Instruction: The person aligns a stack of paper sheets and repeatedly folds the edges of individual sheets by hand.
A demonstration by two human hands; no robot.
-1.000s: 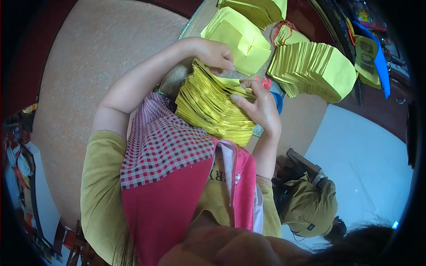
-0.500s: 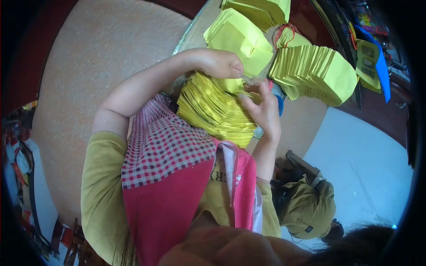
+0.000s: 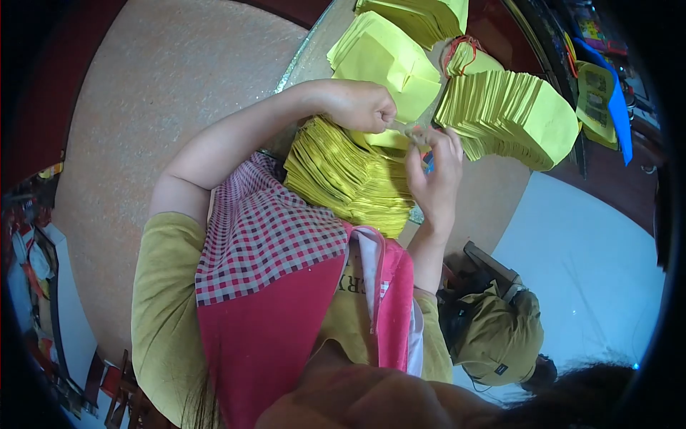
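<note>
Yellow paper stacks [image 3: 346, 171] (one red-tied) crowd the table [image 3: 339, 21]

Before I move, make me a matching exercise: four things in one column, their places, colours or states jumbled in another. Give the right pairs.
Things
1. left hand
2. folded yellow stack
3. red string
4. apron

Places, colours, states
A. on a small yellow bundle
B. pink, with a checked part
C. fingers curled in
D. close in front of the person's body

Right pairs: 1-C, 2-D, 3-A, 4-B
</note>
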